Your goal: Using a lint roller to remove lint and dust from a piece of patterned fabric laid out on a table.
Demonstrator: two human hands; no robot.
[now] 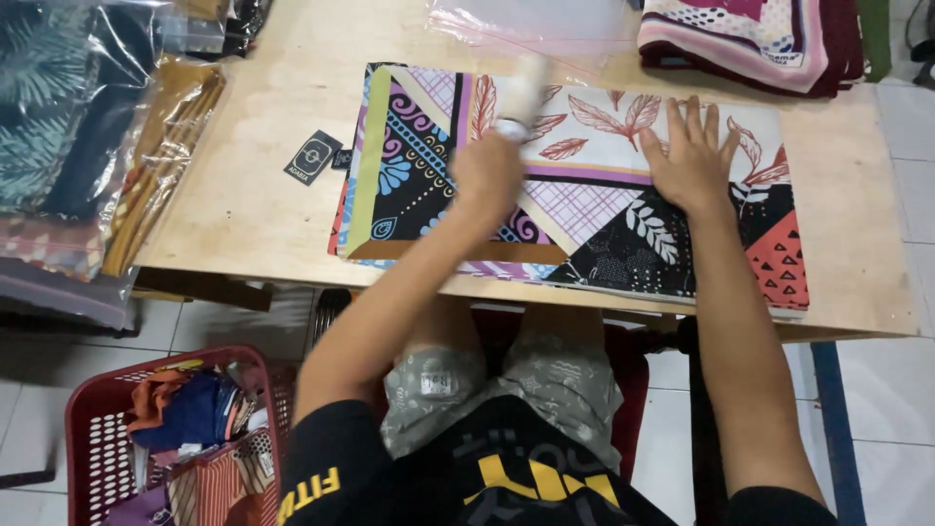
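Hands (pixel 687 156) on patterned cloth (pixel 584 209) (folded)

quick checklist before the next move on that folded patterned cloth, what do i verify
1. Right hand flat on the folded patterned cloth, fingers spread: ok.
2. Left hand gripping the white cylindrical object over the cloth: ok, though the object is motion-blurred, so what it is: cannot tell.
3. Cloth lying fully on the wooden table: not ok, its near edge reaches the table's front edge.
4. Small black tag apart from the cloth: ok.
5. Clear plastic bag behind the cloth, whether it overlaps the cloth: cannot tell.
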